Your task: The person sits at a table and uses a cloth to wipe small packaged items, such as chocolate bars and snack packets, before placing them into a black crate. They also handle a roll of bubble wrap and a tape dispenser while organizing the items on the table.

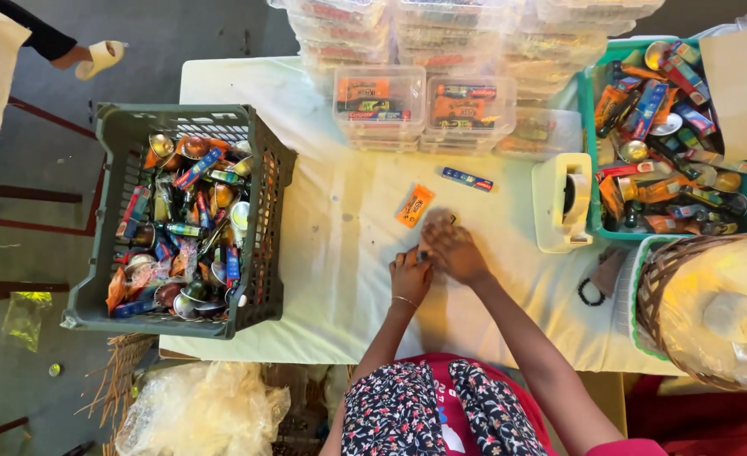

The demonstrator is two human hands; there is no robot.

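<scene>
A seated person works at a table covered in a white cloth (340, 279), both hands meeting near its middle. The left hand (411, 277) is curled loosely closed around a small dark item that is barely visible, pinned against the cloth; the right hand (454, 251) bends over it, fingers half-folded, though what it grips, if anything, cannot be told. Just beyond the hands lie a flat orange packet (414, 206) and, farther right, a slim blue packet (466, 178), set within easy reach. On the left, a dark green slatted plastic crate (112, 211) overhangs the table's edge, heaped with bright wrapped goods and small metal cups. At the far side, clear lidded plastic boxes (424, 105) stand in stacks, some already showing orange and blue packets inside. A cream tape dispenser (562, 203) sits to the right, close at hand, beside a teal plastic crate (595, 169) crammed with similar goods. A woven wicker basket (665, 279) holding plastic-wrapped contents occupies the near right corner. Another person's hand (95, 57) shows at the far left.
</scene>
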